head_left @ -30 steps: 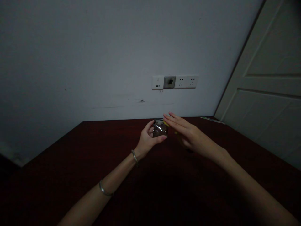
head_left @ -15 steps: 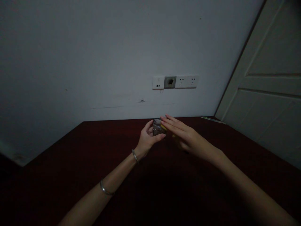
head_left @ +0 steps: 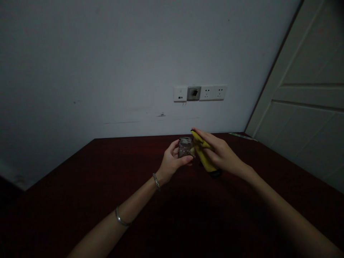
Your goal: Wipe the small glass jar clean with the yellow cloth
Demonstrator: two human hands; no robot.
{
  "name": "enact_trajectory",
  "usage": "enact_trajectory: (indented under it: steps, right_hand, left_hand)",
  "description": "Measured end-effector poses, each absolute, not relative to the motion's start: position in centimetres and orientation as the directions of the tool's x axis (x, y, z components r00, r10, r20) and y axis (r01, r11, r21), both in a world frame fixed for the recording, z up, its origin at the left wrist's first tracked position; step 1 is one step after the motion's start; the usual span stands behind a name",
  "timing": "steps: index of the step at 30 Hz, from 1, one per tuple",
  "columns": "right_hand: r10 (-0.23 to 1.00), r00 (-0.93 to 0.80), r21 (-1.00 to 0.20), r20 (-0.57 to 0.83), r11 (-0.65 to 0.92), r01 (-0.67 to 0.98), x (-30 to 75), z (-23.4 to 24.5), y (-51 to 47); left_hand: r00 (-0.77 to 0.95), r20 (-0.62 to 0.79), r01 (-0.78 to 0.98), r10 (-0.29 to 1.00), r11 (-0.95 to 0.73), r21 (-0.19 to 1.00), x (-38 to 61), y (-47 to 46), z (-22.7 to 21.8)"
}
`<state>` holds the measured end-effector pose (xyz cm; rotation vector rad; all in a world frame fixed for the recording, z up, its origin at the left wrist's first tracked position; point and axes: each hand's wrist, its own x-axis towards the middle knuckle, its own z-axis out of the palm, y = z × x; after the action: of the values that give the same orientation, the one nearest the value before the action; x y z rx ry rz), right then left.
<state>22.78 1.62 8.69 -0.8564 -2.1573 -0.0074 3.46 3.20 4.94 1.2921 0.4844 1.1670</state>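
My left hand (head_left: 172, 161) is closed round a small clear glass jar (head_left: 186, 147), held just above the dark red table (head_left: 107, 168). My right hand (head_left: 220, 152) holds a yellow cloth (head_left: 204, 157) with its fingers pressed along it, and the cloth's top end touches the jar's right side. A dark patch shows at the cloth's lower end. Two thin bracelets sit on my left wrist and forearm.
A white wall stands behind the table with a row of sockets and a switch (head_left: 200, 93). A pale panelled door (head_left: 306, 93) is at the right. A thin flat item (head_left: 240, 136) lies at the table's far right corner.
My right hand was flat and covering the jar's right side; it has now pulled back slightly and the yellow cloth shows in its grip. The jar has shifted a little right.
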Motion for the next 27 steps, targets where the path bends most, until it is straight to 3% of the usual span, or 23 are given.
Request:
enact_trajectory:
  steps: [11,20,27]
  right_hand:
    - [0.629,-0.543,-0.339,0.556,0.768,0.543,21.4,8.9,-0.2]
    - [0.571,-0.456,-0.297,0.682,0.787,0.541,19.9,6.7,1.5]
    - [0.562,-0.376,-0.352,0.737,0.794,0.496,19.9,5.5,2.2]
  left_hand:
    - [0.374,0.253,-0.362,0.892,-0.111,0.926,3.3,3.2,5.2]
    - [0.347,0.209,-0.393,0.914,-0.061,0.918,3.7,3.4,5.0]
    - [0.369,0.156,-0.355,0.916,-0.016,0.935,3.7,3.3,4.9]
